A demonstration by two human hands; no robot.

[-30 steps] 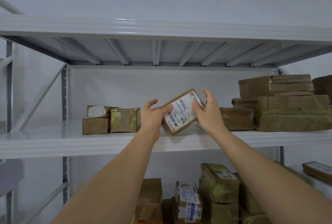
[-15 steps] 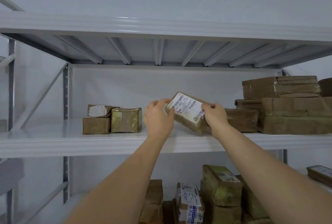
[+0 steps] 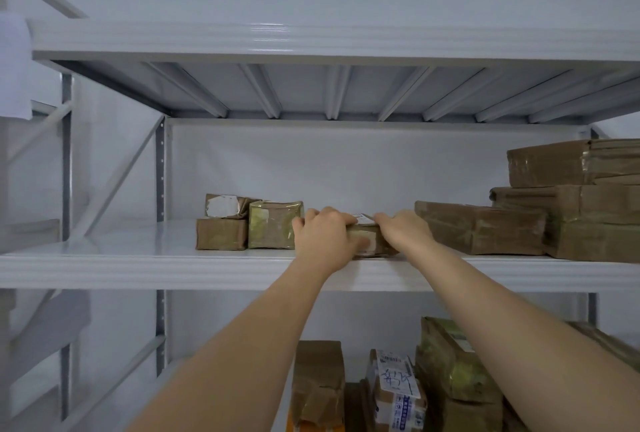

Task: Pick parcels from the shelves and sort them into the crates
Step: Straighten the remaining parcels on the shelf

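The small brown taped cardboard parcel (image 3: 367, 236), tilted up earlier, is now lying at the white metal shelf's (image 3: 138, 267) front edge, with the left hand (image 3: 323, 235) and right hand (image 3: 403, 230) both grasping it.

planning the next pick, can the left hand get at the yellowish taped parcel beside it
Probably yes: the yellowish taped parcel sits right beside the left hand with nothing between, though that hand now grips the labelled parcel.

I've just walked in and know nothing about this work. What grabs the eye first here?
Two bare arms reach up to the white middle shelf, where the left hand and right hand clasp a small brown parcel lying flat at its front edge. To the right sits a stack of large brown parcels; to the left, a tape-wrapped parcel.
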